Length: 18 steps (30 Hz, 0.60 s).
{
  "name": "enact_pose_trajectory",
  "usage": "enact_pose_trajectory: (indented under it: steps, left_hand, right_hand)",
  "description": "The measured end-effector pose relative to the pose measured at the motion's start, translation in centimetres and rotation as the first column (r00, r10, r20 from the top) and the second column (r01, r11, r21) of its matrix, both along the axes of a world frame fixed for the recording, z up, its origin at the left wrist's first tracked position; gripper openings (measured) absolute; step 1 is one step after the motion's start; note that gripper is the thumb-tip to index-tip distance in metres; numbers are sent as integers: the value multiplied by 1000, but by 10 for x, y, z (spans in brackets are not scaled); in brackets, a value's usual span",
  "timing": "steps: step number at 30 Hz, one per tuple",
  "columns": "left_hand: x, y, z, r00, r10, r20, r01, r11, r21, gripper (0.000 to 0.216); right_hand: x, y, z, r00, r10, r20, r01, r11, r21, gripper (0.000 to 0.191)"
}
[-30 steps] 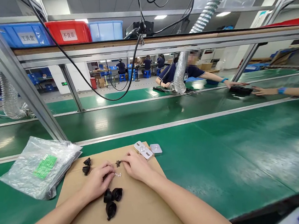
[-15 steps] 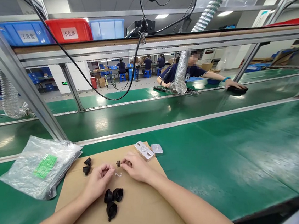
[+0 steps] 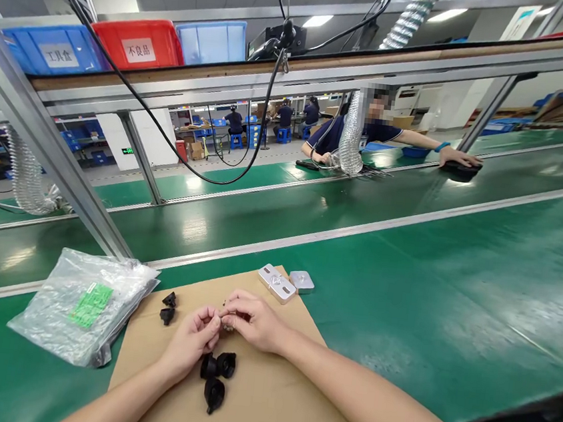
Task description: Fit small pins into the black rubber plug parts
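Note:
My left hand [image 3: 196, 337] and my right hand [image 3: 253, 320] meet fingertip to fingertip over the brown cardboard sheet [image 3: 282, 399]. Both are pinched closed; whatever lies between the fingertips is too small to name. Small pale pieces [image 3: 227, 327] show partly beneath my right fingers. Several hollow black plastic parts [image 3: 215, 393] lie just below my hands. Two smaller black parts [image 3: 166, 316] sit to the left of my left hand. Beyond my right hand are a silver metal block with slots [image 3: 276, 284] and a smaller silver square block [image 3: 302, 281].
A clear plastic bag with a green label [image 3: 85, 308] lies at left on the green bench [image 3: 427, 307]. Above runs a shelf with blue [image 3: 60, 47] and red bins [image 3: 138, 45] and a hanging black cable [image 3: 204, 177]. Across the bench, a co-worker's hand [image 3: 461, 157] rests on a black object.
My right hand has moved left and my left hand slightly right, so their fingertips now meet. The small dark pieces near my right fingers are now mostly hidden. The view has shifted slightly.

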<state>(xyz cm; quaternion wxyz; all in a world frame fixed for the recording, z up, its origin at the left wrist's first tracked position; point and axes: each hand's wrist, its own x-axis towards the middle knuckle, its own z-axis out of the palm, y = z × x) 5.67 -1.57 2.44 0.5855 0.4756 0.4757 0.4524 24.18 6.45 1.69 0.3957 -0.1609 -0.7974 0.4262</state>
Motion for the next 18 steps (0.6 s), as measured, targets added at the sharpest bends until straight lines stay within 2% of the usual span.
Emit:
enact_pose_trajectory:
  steps: [6,9,13,15,18]
  left_hand:
    - [-1,1,-1,998,-4,63,6,999,-33,45]
    - [-2,2,-1,997,5,82,0,999,-53,45]
    - [-2,3,-4,995,30,91,-23,997,-71,47]
    - [-3,4,-5,994,38,105,-30,996,-79,47]
    - [-4,5,-5,989,40,141,-27,995,-91,46]
  right_hand:
    - [-1,-2,0,996,-78,49,77,996,34,19]
    - [-1,-5,1,986,-133,99,116,980,163,21]
    - [0,-10,3,953,-222,208,135,921,365,26]
    - [0,-13,4,938,-245,246,125,900,418,28]
    - [1,-16,7,937,-233,259,108,901,420,30]
